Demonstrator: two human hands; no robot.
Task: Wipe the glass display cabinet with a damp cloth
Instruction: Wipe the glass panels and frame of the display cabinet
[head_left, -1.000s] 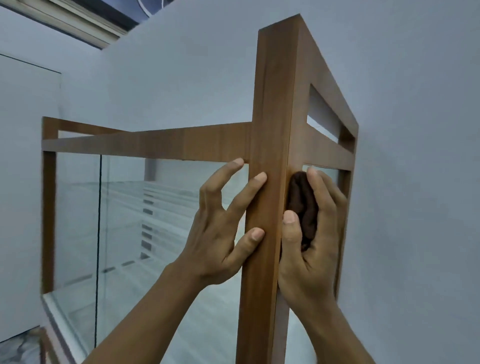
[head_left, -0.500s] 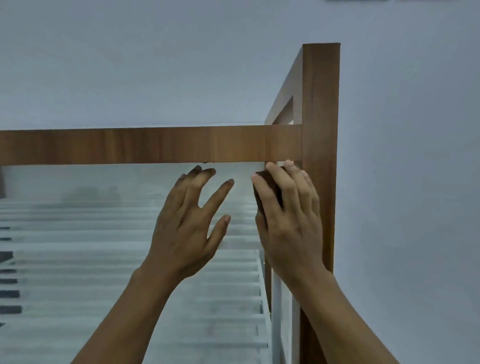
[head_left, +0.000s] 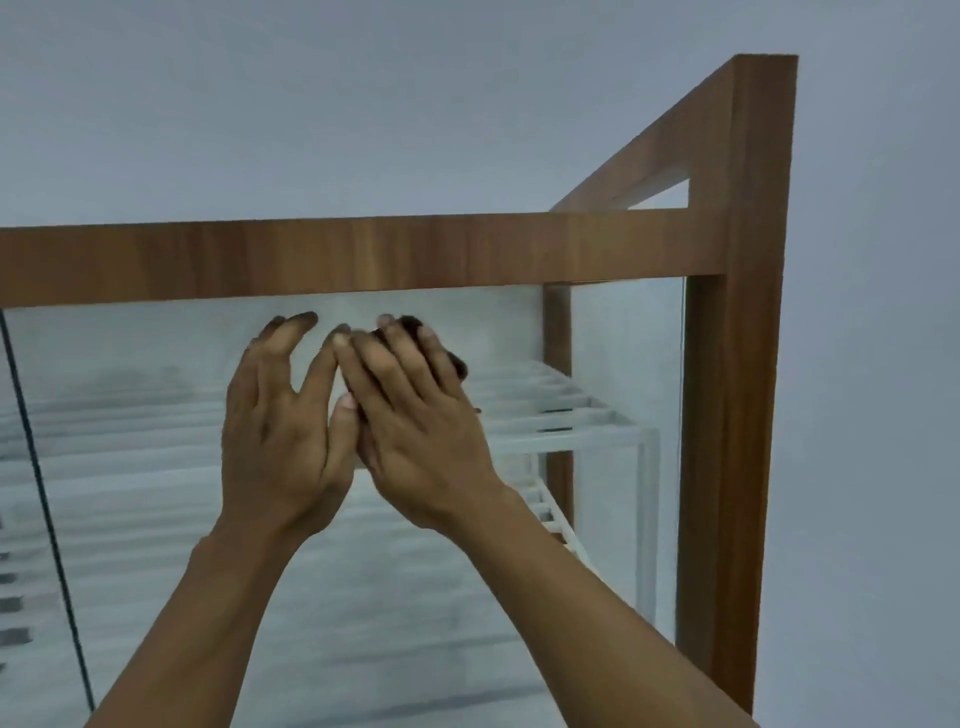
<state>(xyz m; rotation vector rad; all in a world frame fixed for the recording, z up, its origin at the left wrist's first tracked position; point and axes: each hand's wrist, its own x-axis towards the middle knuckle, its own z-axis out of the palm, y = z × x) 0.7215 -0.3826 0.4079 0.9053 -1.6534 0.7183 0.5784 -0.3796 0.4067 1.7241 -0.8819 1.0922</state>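
The glass display cabinet has a brown wooden frame (head_left: 363, 257) and a clear front pane (head_left: 156, 467). My right hand (head_left: 415, 421) presses a dark brown cloth (head_left: 456, 364) flat against the front glass just below the top rail; only slivers of the cloth show past my fingers. My left hand (head_left: 280, 431) rests beside it on the glass, fingers spread, holding nothing, its thumb touching my right hand.
White slatted shelves (head_left: 561, 410) show inside behind the glass. The right corner post (head_left: 737, 415) stands upright near a plain grey wall (head_left: 872, 364). A dark vertical seam (head_left: 47, 519) divides the front pane at the left.
My right hand has carried the cloth from the side of the corner post onto the front glass and leftward. My left hand left the post and now lies on the glass.
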